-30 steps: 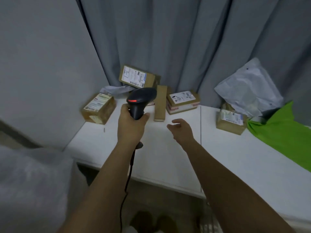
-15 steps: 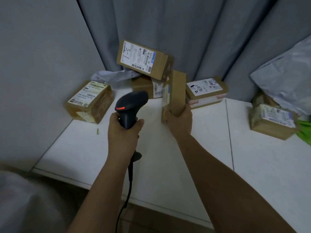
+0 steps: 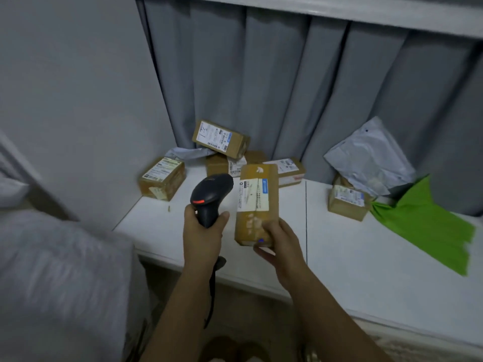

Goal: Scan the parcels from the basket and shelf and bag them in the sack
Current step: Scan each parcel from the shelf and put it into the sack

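My left hand [image 3: 202,235] grips a black barcode scanner [image 3: 211,195] with a red light, its head pointing toward the parcel beside it. My right hand [image 3: 278,244] holds a long brown cardboard parcel [image 3: 257,202] by its lower end, label side up, lifted above the white shelf [image 3: 352,257]. A small blue dot shows on the parcel near my fingers. More brown parcels lie at the back of the shelf: one at the left [image 3: 162,177], a tilted one [image 3: 220,138] on a stack, and one at the right [image 3: 347,202]. A pale translucent sack [image 3: 57,283] fills the lower left.
Grey curtains hang behind the shelf, and a grey wall closes the left side. A white poly mailer [image 3: 371,160] leans at the back right above a green bag [image 3: 428,226]. The scanner's cable hangs below the shelf's front edge.
My right hand reached to the upright narrow parcel, took hold of it, lifted it off the shelf and turned its label up beside the scanner. The view tilted up.
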